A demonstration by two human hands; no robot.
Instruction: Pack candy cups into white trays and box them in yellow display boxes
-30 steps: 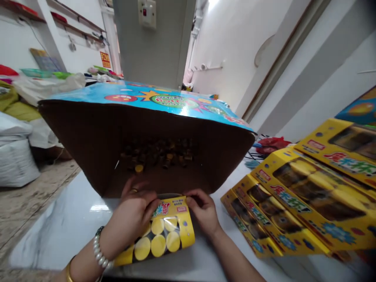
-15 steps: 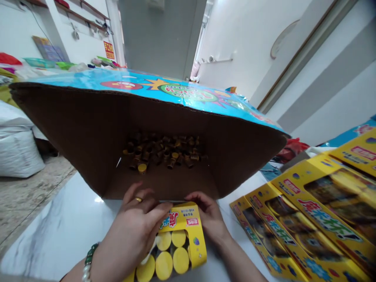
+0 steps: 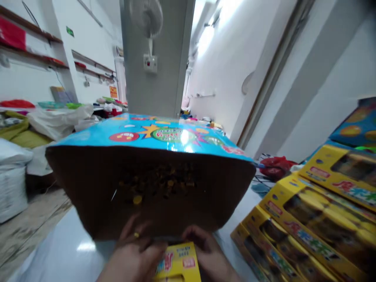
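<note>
Low in the view is a yellow window box (image 3: 183, 261), cut off by the bottom edge, with only its printed top panel and a sliver of the window showing. My left hand (image 3: 136, 250), a ring on one finger, lies across the box's left part, thumb side against the panel. At the box's right end my right hand (image 3: 207, 248) is curled, its fingers bent at the far corner. Both hands are somewhat blurred. Just beyond them a big blue printed carton (image 3: 141, 131) lies with its open side facing me. Inside it, in shadow, are many small yellow-lidded cups (image 3: 170, 183).
Stacked yellow window boxes (image 3: 293, 211) stand close on the right. A white marbled table (image 3: 67, 250) carries the carton. White sacks (image 3: 13, 188) stand on the floor at left. A grey pillar (image 3: 167, 86) with a fan (image 3: 147, 17) rises behind.
My view has tilted upward, so the carton, hands and box sit lower in the picture. Less of the held box shows, and the fan has come into sight. Both hands keep their hold.
</note>
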